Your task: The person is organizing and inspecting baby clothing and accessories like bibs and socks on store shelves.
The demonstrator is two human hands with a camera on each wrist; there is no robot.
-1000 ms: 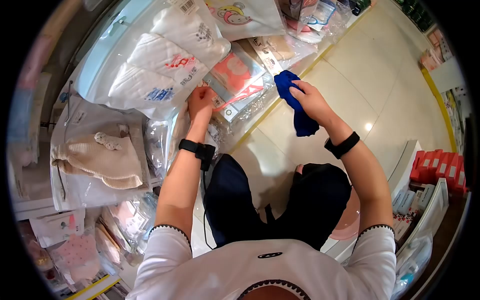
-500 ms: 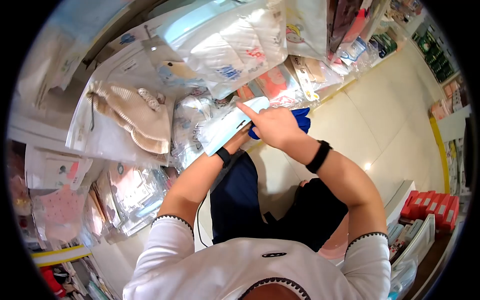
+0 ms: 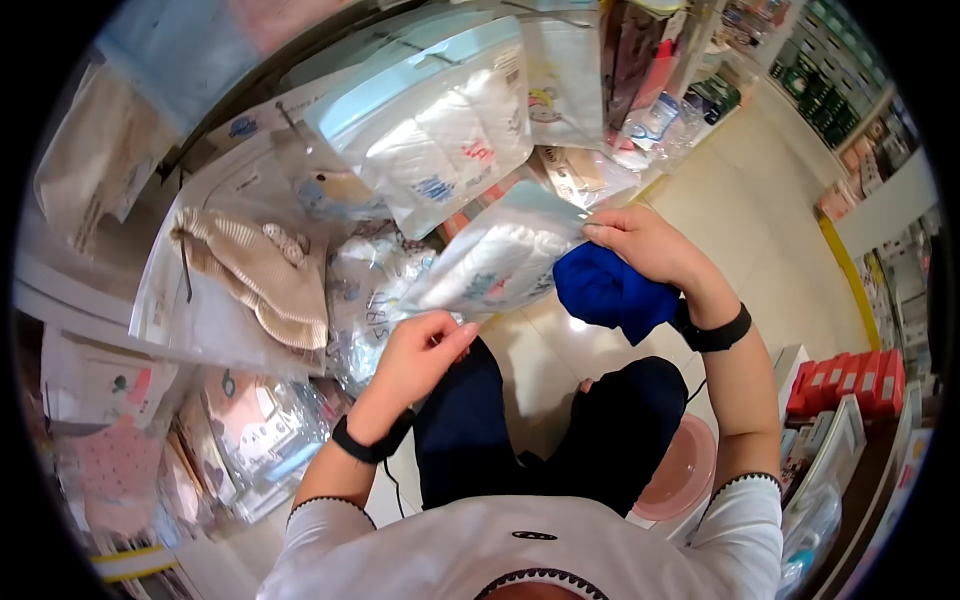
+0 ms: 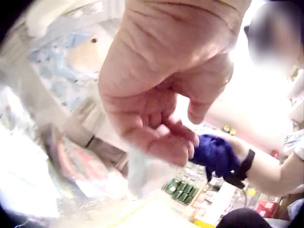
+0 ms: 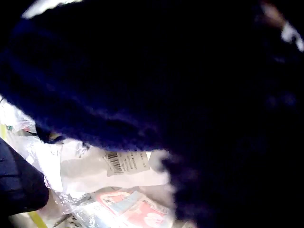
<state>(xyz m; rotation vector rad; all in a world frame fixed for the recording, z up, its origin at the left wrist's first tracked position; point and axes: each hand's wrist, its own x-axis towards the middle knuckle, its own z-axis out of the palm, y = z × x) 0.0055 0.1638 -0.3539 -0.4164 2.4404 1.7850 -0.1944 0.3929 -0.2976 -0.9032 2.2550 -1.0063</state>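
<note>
While a person in a white top [image 3: 630, 530] works beside hanging packaged goods, the right hand [image 3: 650, 245] pinches the upper right corner of a clear packet [image 3: 545, 205], its thumb and fingers clamped together on the edge. Inside, white folded fabric [image 3: 490, 265] shows printed patches. The packet tilts between the 2 hands, over the far side of the person's knees. Bunched under the right hand is a blue cloth [image 3: 610, 290]; how the fingers hold it is hidden.

Near the packet's lower left edge, the left hand [image 3: 420, 355] curls loosely, its thumb apart from the fingers and nothing in its grasp.

Just beyond, a hanging bag [image 3: 350, 105] with a light blue top holds white folded goods [image 3: 440, 145]. To the left, a clear bag [image 3: 225, 315] contains a beige knitted hat [image 3: 255, 280]. Near right stands a pink basin [image 3: 700, 465], with red boxes [image 3: 850, 380] farther right.
</note>
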